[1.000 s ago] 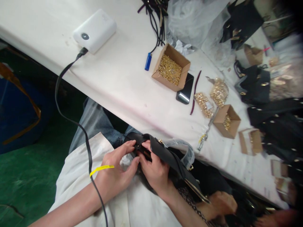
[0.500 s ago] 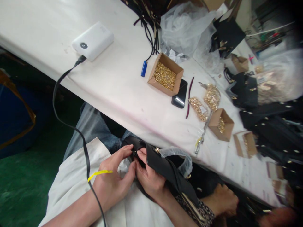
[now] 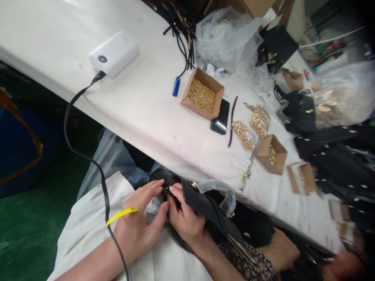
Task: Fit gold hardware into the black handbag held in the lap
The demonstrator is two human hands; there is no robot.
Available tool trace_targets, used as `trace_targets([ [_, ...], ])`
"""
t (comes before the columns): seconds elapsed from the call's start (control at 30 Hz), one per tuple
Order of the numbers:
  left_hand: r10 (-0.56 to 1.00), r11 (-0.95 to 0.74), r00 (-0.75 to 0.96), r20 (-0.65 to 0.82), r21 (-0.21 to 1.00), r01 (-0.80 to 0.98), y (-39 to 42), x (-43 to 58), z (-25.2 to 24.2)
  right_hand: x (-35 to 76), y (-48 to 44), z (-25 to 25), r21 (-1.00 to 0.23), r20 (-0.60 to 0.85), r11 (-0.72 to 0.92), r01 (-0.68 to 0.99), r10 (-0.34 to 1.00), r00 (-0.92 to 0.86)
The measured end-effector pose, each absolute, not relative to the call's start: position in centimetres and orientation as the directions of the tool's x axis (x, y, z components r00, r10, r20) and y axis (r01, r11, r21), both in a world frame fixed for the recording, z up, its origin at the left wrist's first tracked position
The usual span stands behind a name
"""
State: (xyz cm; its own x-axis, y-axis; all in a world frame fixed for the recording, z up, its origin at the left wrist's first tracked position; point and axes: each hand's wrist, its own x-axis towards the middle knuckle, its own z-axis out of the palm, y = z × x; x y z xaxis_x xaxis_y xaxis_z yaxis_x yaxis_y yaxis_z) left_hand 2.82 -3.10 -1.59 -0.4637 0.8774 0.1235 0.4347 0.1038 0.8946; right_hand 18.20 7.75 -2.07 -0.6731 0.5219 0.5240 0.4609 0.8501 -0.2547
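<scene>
A black bag [image 3: 202,203] lies across my lap, with small gold fittings and a handle wrapped in clear plastic [image 3: 228,201]. My left hand [image 3: 142,220] is at its left end, fingertips and thumb closing on the black material from two sides. Beside it my right hand [image 3: 187,218] pinches the same part, its thumb on top near a small shiny fitting [image 3: 167,189]. The other fingers of the right hand are curled and partly hidden under the bag's edge. A black cable with a yellow tag [image 3: 122,215] passes over my left wrist.
On the white table [image 3: 152,125] are a white power bank [image 3: 114,54], a blue lighter [image 3: 176,86], a box of gold pieces [image 3: 202,95], a phone [image 3: 220,121] and smaller boxes [image 3: 272,154]. Black bags [image 3: 340,152] pile up at right. Another person's hand [image 3: 281,248] is near.
The view has shifted slightly. My hands stay on the same part of the bag with only small finger movements. The other person's hand at right has moved a little.
</scene>
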Motion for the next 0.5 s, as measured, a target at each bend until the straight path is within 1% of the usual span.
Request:
trace_targets([
  [0.07,0.881,0.089,-0.454,0.129,0.899,0.429,-3.2,2.8,-1.6,18.6,7.7,-2.1,-0.26,0.489,0.856,0.447,0.516,-0.704],
  [0.17,0.891,0.107,-0.446,0.082,0.918,0.381,-3.3,2.7,-1.5,19.0,7.9,-2.1,-0.264,0.422,0.878,0.4,0.478,-0.77],
  [0.3,0.894,0.172,-0.444,-0.059,0.96,0.219,-3.5,2.0,-1.3,18.8,8.5,-1.8,-0.319,0.427,0.857,0.405,0.511,-0.746],
  [0.4,0.892,0.233,-0.419,-0.167,0.966,0.111,-3.8,1.2,-1.9,18.1,8.4,-1.6,-0.325,0.405,0.84,0.435,0.539,-0.738],
  [0.5,0.881,0.264,-0.411,-0.234,0.964,0.017,-4.2,0.6,-3.3,17.5,7.6,-1.4,-0.322,0.373,0.818,0.477,0.572,-0.73],
])
